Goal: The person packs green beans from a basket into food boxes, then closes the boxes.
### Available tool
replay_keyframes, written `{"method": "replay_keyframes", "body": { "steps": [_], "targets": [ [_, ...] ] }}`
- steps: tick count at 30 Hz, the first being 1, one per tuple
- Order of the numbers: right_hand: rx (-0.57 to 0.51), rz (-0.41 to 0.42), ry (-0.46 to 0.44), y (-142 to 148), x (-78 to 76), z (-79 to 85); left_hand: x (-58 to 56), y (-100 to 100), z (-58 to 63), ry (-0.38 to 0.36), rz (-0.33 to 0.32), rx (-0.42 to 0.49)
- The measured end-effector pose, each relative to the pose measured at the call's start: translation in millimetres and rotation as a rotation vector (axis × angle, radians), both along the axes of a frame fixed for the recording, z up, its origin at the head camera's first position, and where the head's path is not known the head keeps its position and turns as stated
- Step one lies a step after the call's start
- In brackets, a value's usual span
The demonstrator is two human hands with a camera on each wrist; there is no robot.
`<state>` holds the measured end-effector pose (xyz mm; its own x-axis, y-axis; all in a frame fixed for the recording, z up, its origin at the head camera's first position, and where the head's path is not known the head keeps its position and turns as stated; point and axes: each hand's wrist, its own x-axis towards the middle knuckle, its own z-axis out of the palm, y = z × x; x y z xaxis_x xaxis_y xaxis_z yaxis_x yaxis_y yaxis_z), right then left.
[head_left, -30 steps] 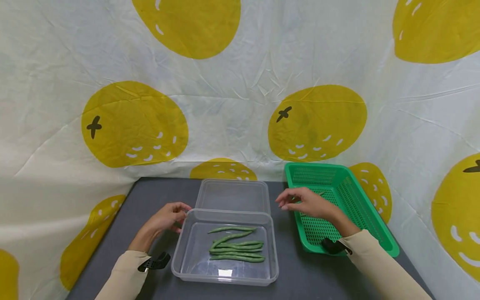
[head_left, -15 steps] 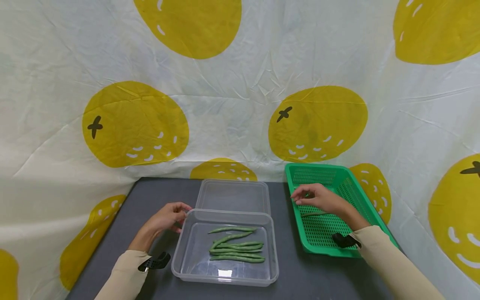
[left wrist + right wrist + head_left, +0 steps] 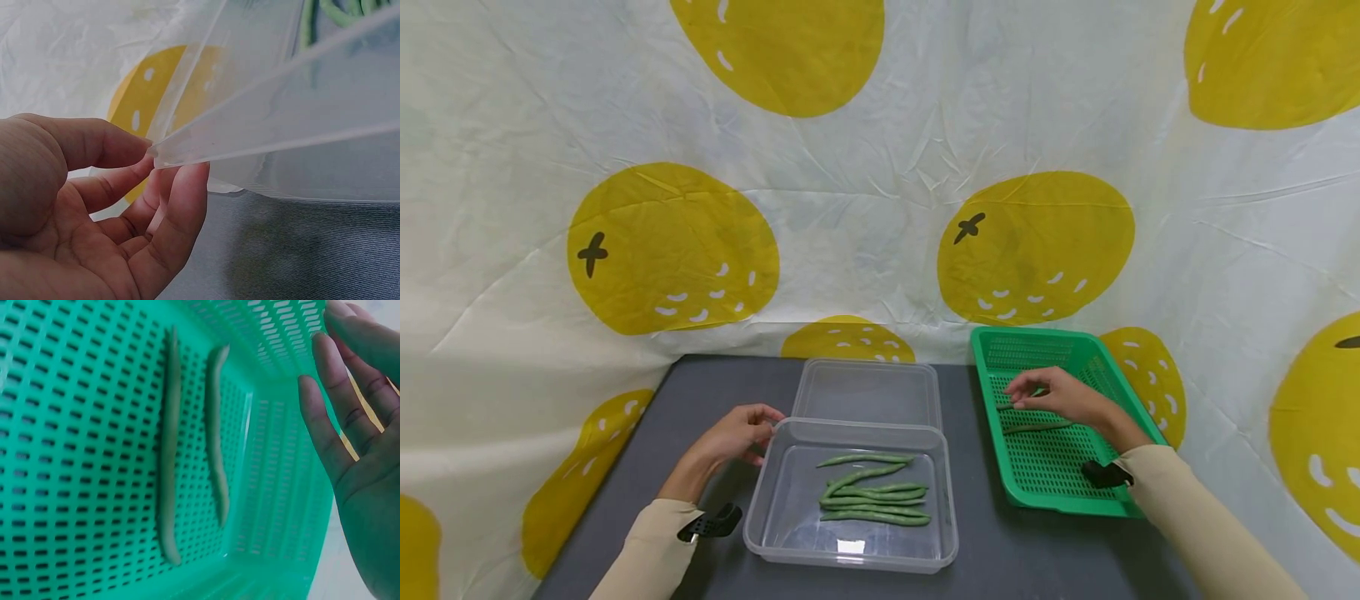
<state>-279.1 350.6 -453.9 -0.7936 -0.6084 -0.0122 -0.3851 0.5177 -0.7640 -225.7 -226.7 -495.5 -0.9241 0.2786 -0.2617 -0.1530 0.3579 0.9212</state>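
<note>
In the head view a clear plastic container [image 3: 790, 483] holds several green beans [image 3: 874, 504], most of them side by side. My left hand [image 3: 741, 435] pinches the container's far-left rim; the left wrist view shows thumb and fingertips at the container edge [image 3: 262, 140]. Over on the right, my right hand [image 3: 1067, 397] hovers above a green basket [image 3: 1037, 471], holding nothing, its fingers apart from the beans. Two green beans lie on the basket's perforated floor: one longer bean [image 3: 169, 450] and, beside it, a shorter curved bean [image 3: 215, 434].
Behind the container lies a clear flat lid [image 3: 868, 390]. Everything stands on a dark grey table [image 3: 977, 533]. A white cloth [image 3: 857, 250] printed with yellow fruit hangs along the back and sides.
From beside the basket's left rim, my right hand has moved right to above its inside, uncovering the beans there. The left hand keeps its place on the container.
</note>
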Motion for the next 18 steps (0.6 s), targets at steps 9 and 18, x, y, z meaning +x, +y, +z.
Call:
{"method": "replay_keyframes", "body": {
  "steps": [9, 18],
  "targets": [
    [0.034, -0.021, -0.076, 17, -3.4, -7.8, 0.5, 0, 1.0, 0.0, 0.002, -0.012],
    [0.089, -0.034, -0.092, 30, -8.4, -24.9, 0.6, 0, -1.1, 0.006, 0.001, -0.015]
  ]
}}
